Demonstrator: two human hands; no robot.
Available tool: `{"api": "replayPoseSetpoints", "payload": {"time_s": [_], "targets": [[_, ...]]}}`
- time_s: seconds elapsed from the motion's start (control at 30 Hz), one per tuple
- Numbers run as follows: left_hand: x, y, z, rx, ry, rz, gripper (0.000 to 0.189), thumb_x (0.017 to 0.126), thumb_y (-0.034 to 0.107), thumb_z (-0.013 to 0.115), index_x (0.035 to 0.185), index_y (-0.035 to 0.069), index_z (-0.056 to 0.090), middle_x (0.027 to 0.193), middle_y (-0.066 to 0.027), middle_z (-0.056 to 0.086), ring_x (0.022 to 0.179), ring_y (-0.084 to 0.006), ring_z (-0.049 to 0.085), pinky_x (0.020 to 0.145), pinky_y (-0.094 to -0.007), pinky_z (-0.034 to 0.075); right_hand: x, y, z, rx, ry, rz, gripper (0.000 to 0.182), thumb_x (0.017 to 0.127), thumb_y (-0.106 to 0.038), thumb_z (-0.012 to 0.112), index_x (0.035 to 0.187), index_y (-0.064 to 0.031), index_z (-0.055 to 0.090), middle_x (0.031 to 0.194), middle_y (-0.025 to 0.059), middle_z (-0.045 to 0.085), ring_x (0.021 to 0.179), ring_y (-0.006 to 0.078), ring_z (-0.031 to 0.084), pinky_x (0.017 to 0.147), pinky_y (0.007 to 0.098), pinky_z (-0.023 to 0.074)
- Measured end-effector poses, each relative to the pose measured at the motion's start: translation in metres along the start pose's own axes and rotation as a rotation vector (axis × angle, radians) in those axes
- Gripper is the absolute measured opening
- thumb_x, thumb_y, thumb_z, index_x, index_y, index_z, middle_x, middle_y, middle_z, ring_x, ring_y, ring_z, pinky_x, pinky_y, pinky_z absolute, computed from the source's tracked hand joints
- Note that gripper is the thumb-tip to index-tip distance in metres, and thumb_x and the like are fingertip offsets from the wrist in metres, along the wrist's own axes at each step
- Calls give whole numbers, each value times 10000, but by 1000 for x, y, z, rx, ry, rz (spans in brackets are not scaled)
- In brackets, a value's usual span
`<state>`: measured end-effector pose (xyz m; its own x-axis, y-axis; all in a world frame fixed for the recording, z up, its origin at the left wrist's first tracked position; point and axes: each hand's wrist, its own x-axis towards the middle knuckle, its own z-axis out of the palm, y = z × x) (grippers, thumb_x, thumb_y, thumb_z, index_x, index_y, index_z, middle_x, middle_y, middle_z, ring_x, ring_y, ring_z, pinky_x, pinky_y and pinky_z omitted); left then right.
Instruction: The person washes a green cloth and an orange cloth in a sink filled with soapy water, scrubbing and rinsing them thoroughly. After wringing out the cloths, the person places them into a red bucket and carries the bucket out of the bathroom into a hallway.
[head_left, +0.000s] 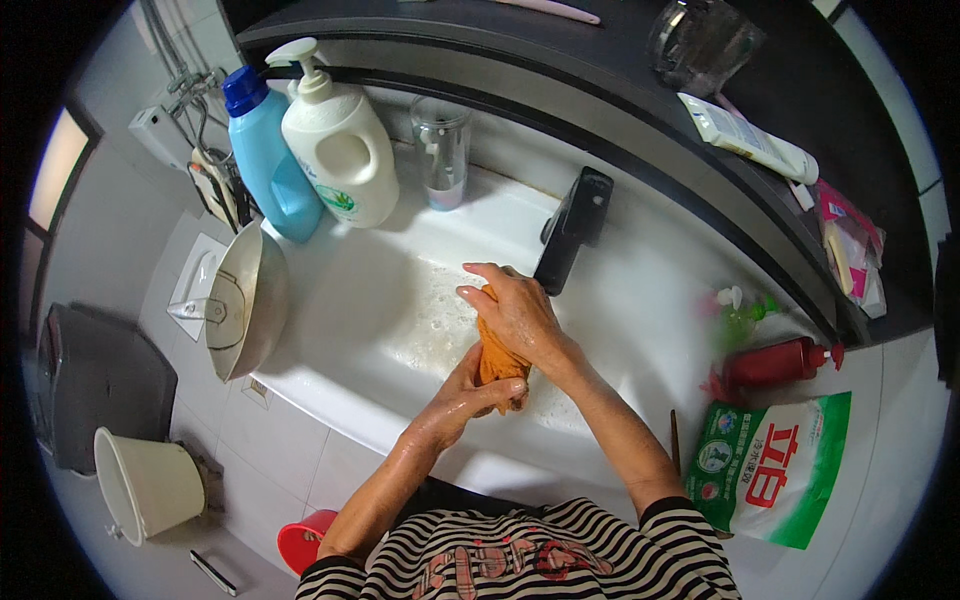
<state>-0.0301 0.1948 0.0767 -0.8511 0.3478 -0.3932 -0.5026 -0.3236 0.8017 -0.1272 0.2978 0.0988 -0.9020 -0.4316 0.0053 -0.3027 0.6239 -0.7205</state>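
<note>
An orange-brown cloth (497, 352), bunched and wet, is between my two hands above a white washbasin (337, 337). My left hand (480, 390) grips its lower end, thumb across it. On the cloth's upper part lies my right hand (517, 311), with the thumb and fingers curved around it and fingertips apart. Both hands look wet. Sudsy water (435, 322) lies in the basin below and to the left of the cloth. A black faucet (574, 229) stands just beyond my right hand.
At the back left stand a blue bottle (274, 165), a white pump bottle (345, 150) and a clear cup (442, 157). A metal bowl (262, 300) rests on the left rim. Right are a red pump bottle (772, 364) and a green-white detergent bag (780, 465). A dark shelf (615, 67) overhangs the back.
</note>
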Motion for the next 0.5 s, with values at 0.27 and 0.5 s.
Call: {"api": "replayPoseSetpoints", "payload": {"time_s": [0.27, 0.5], "targets": [[-12, 28, 23, -375, -148, 66, 645, 701, 312, 618, 1189, -34, 376, 1014, -205, 532, 744, -233, 565, 618, -391, 527, -23, 33, -43, 1379, -39, -146, 769, 780, -311, 633, 1371, -52, 214, 1291, 108, 413, 1180, 236, 414, 995, 377, 331], [-9, 21, 39, -431, -263, 90, 762, 638, 418, 625, 1175, -61, 372, 917, -233, 523, 559, -219, 545, 475, -304, 481, -23, 6, -44, 1738, -488, -346, 656, 741, -295, 644, 1302, -82, 379, 1191, 147, 481, 1041, 216, 515, 845, 334, 454]]}}
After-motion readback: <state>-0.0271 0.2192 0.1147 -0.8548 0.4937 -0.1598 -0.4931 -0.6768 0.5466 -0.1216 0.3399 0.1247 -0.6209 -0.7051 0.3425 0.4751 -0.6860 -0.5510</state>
